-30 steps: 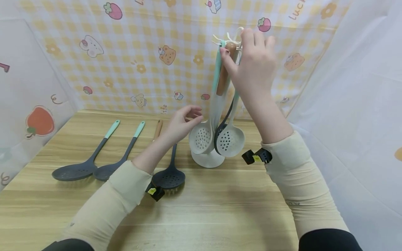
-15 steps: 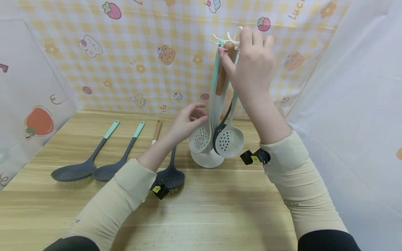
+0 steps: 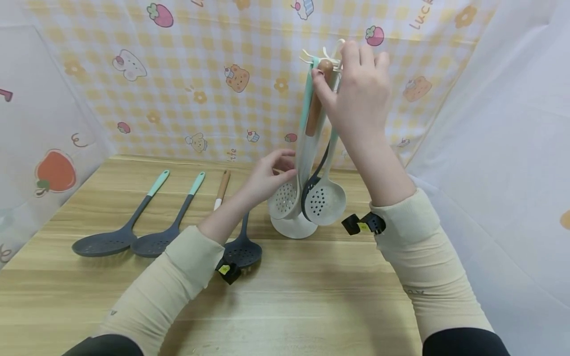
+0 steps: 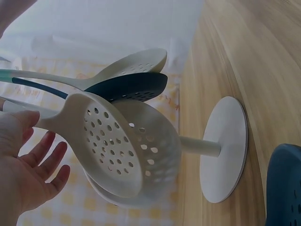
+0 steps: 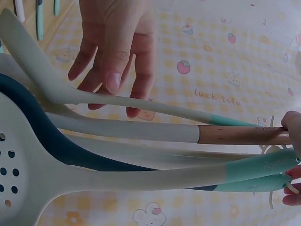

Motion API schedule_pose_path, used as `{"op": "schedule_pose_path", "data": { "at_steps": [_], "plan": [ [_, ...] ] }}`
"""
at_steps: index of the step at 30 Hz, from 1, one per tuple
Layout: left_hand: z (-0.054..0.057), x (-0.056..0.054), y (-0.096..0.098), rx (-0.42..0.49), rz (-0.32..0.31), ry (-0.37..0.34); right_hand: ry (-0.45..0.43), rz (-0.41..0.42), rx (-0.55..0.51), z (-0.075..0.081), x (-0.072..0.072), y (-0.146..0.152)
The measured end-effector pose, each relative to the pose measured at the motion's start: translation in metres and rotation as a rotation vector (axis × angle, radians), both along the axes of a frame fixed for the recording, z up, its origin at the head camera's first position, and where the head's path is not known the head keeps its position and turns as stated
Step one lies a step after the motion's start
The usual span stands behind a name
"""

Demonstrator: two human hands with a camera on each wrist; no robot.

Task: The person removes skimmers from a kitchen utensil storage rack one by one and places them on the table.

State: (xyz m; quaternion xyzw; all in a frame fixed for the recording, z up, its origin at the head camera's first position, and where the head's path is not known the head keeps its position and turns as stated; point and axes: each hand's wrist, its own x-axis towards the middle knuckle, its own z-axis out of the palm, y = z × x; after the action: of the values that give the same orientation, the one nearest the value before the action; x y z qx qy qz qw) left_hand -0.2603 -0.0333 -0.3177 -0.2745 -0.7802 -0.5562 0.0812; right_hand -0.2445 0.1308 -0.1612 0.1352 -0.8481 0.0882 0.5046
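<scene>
A white utensil stand (image 3: pixel 294 230) stands upright on the wooden table, hung with several kitchen tools. My right hand (image 3: pixel 362 91) grips its top, thumb by the upper end of a wooden handle (image 3: pixel 315 113) and fingers around the hooks and handle ends. Low on the left, my left hand (image 3: pixel 267 180) has its thumb over the neck of a white skimmer (image 4: pixel 110 146); its other fingers are loosely spread, as the right wrist view shows. Behind that skimmer hangs another pale perforated head (image 4: pixel 160 165). On the right hang a white skimmer (image 3: pixel 327 201) and a dark skimmer (image 4: pixel 127 88).
Two dark perforated turners (image 3: pixel 104 244) with turquoise handles lie at the table's left. Closer to the stand lies a dark skimmer (image 3: pixel 244 251), and a wooden-handled tool (image 3: pixel 223 184) is partly hidden by my left forearm. A checked cloth (image 3: pixel 178 99) hangs behind.
My left hand has moved a little to the right, up to the neck of the white skimmer. My right hand stays at the stand's top with hardly any movement.
</scene>
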Motion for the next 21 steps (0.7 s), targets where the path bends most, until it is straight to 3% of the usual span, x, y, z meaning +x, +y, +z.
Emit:
{"op": "schedule_pose_path", "data": {
  "at_steps": [11,21],
  "plan": [
    [0.0020,0.0003,0.0022,-0.017,0.020,-0.004,-0.005,0.057,-0.007,0.0020,0.0032,0.0025],
    [0.0019,0.0015,0.0000,0.002,0.007,0.018,-0.020,0.047,-0.008,0.0048,0.0055,0.0024]
  ]
}}
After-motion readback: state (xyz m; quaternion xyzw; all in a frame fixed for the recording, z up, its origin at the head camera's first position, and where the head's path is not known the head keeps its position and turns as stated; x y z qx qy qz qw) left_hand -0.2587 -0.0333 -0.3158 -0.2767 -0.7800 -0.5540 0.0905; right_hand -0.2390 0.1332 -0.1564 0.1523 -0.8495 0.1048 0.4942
